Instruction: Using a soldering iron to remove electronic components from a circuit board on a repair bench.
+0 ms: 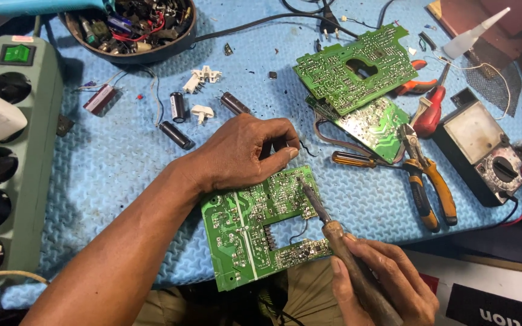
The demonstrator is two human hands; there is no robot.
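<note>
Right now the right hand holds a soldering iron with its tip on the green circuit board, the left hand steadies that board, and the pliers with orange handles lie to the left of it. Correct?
Not quite. The head view shows the pliers lying to the right of the circuit board, beside the screwdriver. The rest holds: the right hand holds the soldering iron, and the left hand steadies the board.

Open blue foam mat [110, 163] left of the left hand [243, 154], passable up to the power strip [13, 157]; capacitors [176, 121] and white plastic clips [203, 90] scattered above it; to the right, screwdriver [357, 160], orange-handled pliers [424, 181], stacked circuit boards [357, 84] and multimeter [484, 151] crowd the way; parts bowl [131, 27] blocks the far edge.
</note>
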